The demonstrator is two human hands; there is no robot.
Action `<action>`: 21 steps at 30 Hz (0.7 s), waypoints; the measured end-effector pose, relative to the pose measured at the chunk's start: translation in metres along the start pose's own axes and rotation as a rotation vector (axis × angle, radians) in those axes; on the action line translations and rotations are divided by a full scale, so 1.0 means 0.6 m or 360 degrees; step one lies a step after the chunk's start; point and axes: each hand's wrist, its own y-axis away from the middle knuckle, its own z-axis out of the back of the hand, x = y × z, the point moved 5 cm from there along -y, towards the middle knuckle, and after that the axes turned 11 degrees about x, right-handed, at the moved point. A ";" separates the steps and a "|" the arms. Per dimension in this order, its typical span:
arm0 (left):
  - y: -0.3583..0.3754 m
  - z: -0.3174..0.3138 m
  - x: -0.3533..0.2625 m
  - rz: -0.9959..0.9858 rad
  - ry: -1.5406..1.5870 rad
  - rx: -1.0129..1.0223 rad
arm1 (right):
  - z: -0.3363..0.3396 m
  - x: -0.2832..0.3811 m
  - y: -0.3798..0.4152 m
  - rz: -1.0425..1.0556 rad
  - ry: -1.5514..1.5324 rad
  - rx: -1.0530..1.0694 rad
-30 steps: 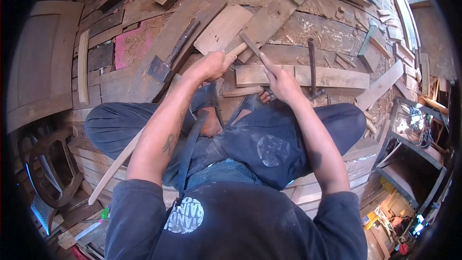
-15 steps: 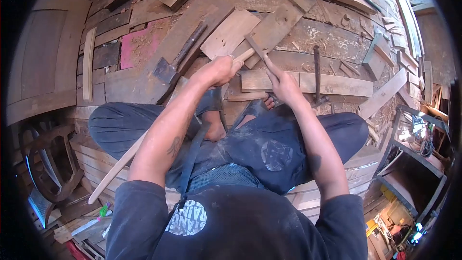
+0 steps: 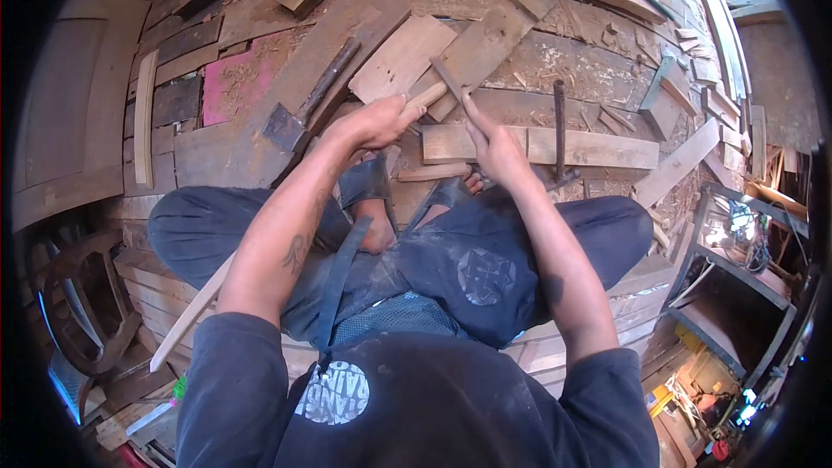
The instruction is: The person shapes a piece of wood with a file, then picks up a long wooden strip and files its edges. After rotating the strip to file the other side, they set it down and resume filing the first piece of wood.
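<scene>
My left hand [image 3: 384, 121] is closed around a long, thin wooden strip [image 3: 192, 319]. The strip passes under my left forearm, and its far end points up and to the right beyond my fist. In my right hand [image 3: 500, 154] is a flat, narrow tool [image 3: 447, 76], like a file, with its blade lying across the strip's far end. My right index finger stretches along the tool. Just below the hands, a pale board [image 3: 594, 149] lies on the floor, near my sandalled feet [image 3: 374, 230].
A hatchet [image 3: 284, 126] with a dark handle rests on a plank to the left. A hammer [image 3: 560, 126] lies across the pale board at right. Planks and wood shavings [image 3: 572, 56] cover the floor ahead. A metal-framed shelf [image 3: 737, 295] stands at right, a wooden panel [image 3: 69, 95] at left.
The whole view has shifted slightly, so things appear a little farther left. Both hands keep their grips, and the tool still crosses the strip's end.
</scene>
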 end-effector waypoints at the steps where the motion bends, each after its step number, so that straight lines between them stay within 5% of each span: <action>1: 0.001 0.003 -0.005 0.0007 0.0038 0.0000 | 0.002 -0.003 0.012 0.0004 0.0068 -0.0005; 4: 0.010 0.006 -0.012 -0.0055 0.0066 -0.0072 | -0.001 0.004 0.026 -0.0057 0.0218 0.0032; 7: 0.056 0.030 -0.067 0.0321 0.0188 0.0242 | 0.004 0.026 -0.029 -0.0182 0.0110 0.0090; 10: 0.054 0.026 -0.053 0.0388 0.0356 0.0315 | 0.005 0.012 -0.011 0.0102 0.0144 -0.0054; 21: 0.020 0.003 -0.015 -0.0027 0.0190 -0.0049 | 0.021 0.003 0.002 0.0045 0.0250 0.0029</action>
